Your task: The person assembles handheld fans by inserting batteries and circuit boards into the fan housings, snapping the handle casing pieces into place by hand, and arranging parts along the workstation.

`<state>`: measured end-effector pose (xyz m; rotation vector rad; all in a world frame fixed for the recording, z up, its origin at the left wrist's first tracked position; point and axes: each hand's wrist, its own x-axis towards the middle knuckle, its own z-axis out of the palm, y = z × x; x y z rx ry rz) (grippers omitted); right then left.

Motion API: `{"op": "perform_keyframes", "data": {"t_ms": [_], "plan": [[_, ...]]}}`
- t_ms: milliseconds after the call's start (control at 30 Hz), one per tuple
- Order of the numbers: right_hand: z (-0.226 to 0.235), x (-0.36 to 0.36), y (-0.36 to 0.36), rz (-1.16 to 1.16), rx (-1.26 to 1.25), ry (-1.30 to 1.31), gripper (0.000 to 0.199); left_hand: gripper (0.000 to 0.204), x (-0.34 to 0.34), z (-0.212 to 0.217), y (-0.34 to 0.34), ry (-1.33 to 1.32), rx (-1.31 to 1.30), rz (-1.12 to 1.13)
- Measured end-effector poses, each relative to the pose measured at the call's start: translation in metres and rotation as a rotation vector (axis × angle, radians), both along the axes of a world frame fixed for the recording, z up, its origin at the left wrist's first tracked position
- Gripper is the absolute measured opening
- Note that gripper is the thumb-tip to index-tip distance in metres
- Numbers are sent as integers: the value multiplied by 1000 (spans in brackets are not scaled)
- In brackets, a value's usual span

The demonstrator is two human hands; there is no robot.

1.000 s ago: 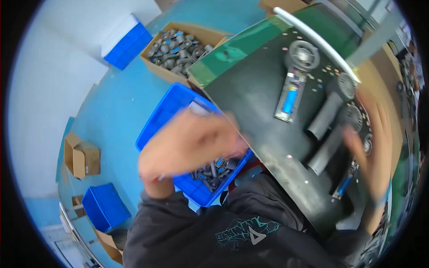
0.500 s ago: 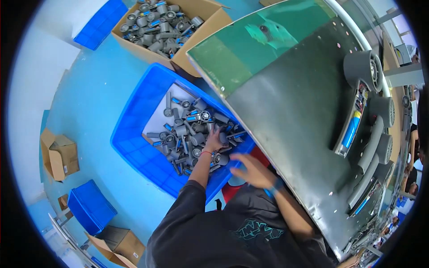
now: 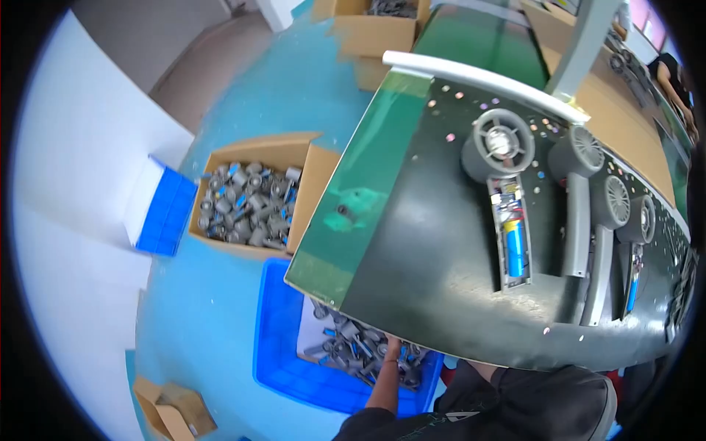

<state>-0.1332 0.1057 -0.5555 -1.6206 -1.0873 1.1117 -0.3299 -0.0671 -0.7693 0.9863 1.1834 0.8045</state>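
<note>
Workbench (image 3: 412, 264) over blue bin (image 3: 278, 342), left hand (image 3: 395, 344) among grey fan parts (image 3: 359, 347)

Picking a part out seems the step in hand, lower centre of the frame; the next move likely calls for a sure hold on one. Whether the hand is closed on anything, I cannot tell; the workbench edge cuts across it. The parts lie jumbled, long axes pointing every way.

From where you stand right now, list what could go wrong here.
The table covers part of the blue bin in this view, so the left hand, down in the bin, could bump the table's edge on lifting. The parts jumbled loosely around that hand might snag or scrape one another. The leftmost fan-like unit on the table lies open; anything dropped could damage its exposed blue cylinder.
</note>
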Motion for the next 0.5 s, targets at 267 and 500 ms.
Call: {"op": "perform_keyframes", "data": {"t_ms": [267, 500], "plan": [[121, 7, 17, 176, 22, -158, 32, 78, -13, 24, 1, 670, 520, -531], [168, -21, -46, 298, -107, -283, 29, 114, 22, 92, 0, 844, -68, -530]]}}
